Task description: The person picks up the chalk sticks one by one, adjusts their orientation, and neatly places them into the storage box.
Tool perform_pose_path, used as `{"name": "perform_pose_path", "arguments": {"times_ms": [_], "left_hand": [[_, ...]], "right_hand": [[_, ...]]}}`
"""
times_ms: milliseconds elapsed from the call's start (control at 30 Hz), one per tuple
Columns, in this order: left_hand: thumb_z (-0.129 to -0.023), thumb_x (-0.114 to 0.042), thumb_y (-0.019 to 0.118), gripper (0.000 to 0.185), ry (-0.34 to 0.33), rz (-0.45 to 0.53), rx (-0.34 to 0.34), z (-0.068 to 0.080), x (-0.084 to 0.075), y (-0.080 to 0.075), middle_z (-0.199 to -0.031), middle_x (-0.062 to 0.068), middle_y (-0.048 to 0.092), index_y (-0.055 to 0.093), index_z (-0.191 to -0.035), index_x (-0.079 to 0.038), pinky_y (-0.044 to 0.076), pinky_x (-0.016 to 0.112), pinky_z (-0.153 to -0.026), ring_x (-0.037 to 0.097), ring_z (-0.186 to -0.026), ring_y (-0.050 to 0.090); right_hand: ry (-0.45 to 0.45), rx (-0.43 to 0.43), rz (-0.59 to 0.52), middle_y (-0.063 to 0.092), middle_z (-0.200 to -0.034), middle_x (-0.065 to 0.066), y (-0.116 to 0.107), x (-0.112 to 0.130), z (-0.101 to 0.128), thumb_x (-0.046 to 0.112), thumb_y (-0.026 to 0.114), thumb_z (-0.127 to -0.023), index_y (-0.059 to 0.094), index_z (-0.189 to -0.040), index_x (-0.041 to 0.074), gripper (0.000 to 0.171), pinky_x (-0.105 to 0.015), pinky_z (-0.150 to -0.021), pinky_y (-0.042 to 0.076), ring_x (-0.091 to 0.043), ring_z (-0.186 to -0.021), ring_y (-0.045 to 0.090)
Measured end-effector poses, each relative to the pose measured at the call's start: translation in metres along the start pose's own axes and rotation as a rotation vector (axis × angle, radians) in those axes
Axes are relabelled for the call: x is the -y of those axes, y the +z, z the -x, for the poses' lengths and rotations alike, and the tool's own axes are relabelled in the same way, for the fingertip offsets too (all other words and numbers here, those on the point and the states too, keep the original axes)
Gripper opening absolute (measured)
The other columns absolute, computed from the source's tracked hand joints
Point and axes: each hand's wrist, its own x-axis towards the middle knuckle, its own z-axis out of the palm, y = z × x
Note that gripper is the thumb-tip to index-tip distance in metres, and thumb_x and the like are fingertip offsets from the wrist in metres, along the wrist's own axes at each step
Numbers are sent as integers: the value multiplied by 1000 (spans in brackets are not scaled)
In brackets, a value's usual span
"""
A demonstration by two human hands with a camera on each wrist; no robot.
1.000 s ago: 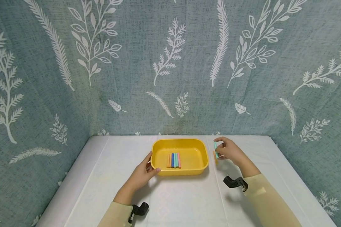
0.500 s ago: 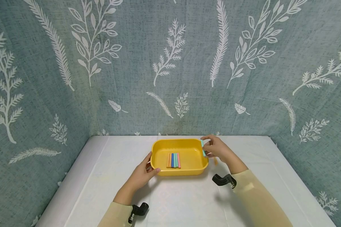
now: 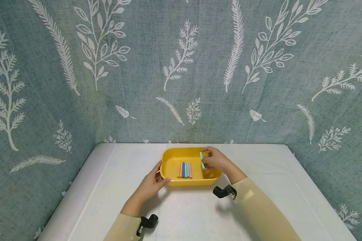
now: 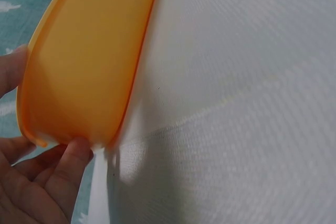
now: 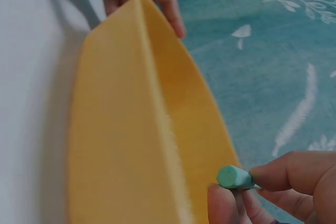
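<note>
Right now the right hand (image 3: 216,162) hangs over the right half of the yellow tray (image 3: 172,154), its thumb and fingers curled and pinched together on a teal chalk stick (image 3: 202,160). The stick stands nearly upright in the grip, above the tray's floor and just right of the row of chalk sticks (image 3: 184,170) already lying there. From the right wrist view the teal chalk stick (image 5: 234,177) shows its round end poking out between thumb and fingertips (image 5: 278,174), close to the tray's rim (image 5: 152,93).

At the tray's left end the left hand (image 3: 152,183) grips the wall: the thumb lies along the near left corner and the fingers curl up around the rim. The left wrist view shows the thumb (image 4: 71,169) pressed against the tray's outer wall (image 4: 84,72) where it meets the white surface (image 4: 236,103).

The row in the tray lies in the middle of its floor, the sticks side by side and touching, orange, blue, teal and pink. The tray sits flat on the surface (image 3: 259,174), near the leaf-patterned curtain (image 3: 181,67) behind it.
</note>
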Motion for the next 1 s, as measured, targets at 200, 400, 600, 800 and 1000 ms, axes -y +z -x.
{"name": "perform_pose_path", "arguments": {"times_ms": [200, 400, 600, 800, 1000], "left_hand": [[-95, -24, 71, 88, 4, -23, -6, -1, 1, 1, -160, 19, 30, 15, -162, -10, 44, 42, -109, 36, -139, 43], [-95, -25, 71, 88, -6, -31, -11, -1, 0, 1, -161, 18, 30, 15, -162, -11, 44, 42, -109, 35, -139, 43], [-96, -25, 71, 88, 0, -33, -7, -1, 0, 0, -161, 18, 30, 15, -162, -10, 43, 43, -109, 36, -140, 43], [-95, -25, 71, 89, 2, -20, -7, -1, 1, 0, -161, 18, 29, 14, -162, -10, 42, 42, -110, 35, -141, 41], [-95, -25, 71, 88, 13, -16, -6, 0, 2, 0, -161, 18, 29, 15, -162, -10, 44, 42, -109, 36, -140, 42]], "right_hand": [[20, 1, -4, 58, -96, -15, 18, -5, -9, 1, 63, -95, 49, -143, 2, 49, -40, -68, 62, -23, -72, 61], [44, -11, 1, 59, -94, -16, 31, -11, -17, 0, 64, -94, 52, -138, 3, 45, -34, -62, 60, -23, -69, 60], [53, -36, 35, 61, -93, -16, 38, -16, -22, 0, 66, -93, 55, -135, 3, 44, -31, -60, 59, -22, -70, 62], [62, -54, 80, 61, -94, -16, 43, -22, -27, 1, 68, -91, 56, -133, 4, 44, -29, -58, 59, -21, -68, 62], [87, -51, 97, 60, -94, -16, 48, -22, -29, 2, 69, -89, 56, -133, 4, 45, -28, -57, 59, -20, -65, 61]]}}
